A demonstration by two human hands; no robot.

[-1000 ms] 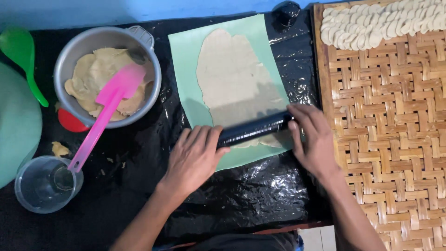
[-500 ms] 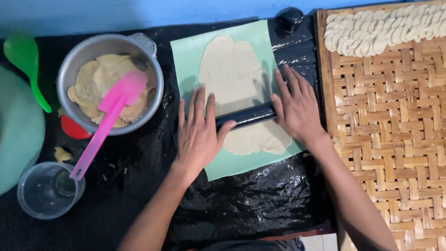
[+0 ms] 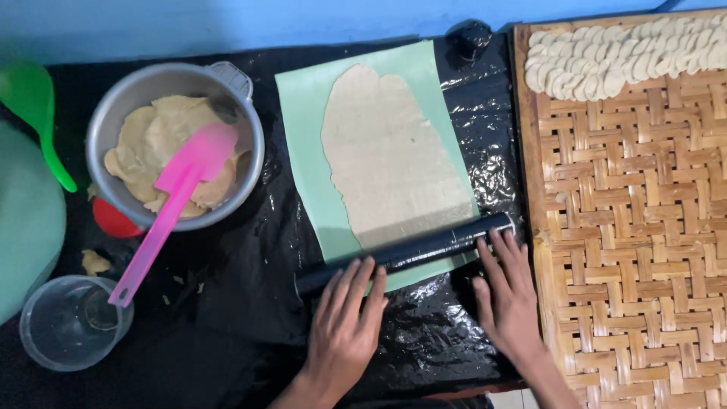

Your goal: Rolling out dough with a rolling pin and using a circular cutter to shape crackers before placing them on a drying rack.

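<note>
- Centrally, a black rolling pin (image 3: 405,254) lies across the near edge of a flattened dough sheet (image 3: 394,155), which rests on a pale green mat (image 3: 303,136).
- Left hand (image 3: 344,329): flat, fingers spread, fingertips on the pin's left part.
- Right hand (image 3: 507,295): flat, fingers spread, fingertips touching the pin's right end.
- Black plastic sheeting (image 3: 250,265) covers the tabletop beneath the mat.
- Left of the mat: a metal bowl (image 3: 113,129) of dough with a pink spatula (image 3: 170,204); near it, a clear cup (image 3: 72,322).
- Right: a woven bamboo tray (image 3: 636,227) carrying cut dough pieces (image 3: 621,57).
</note>
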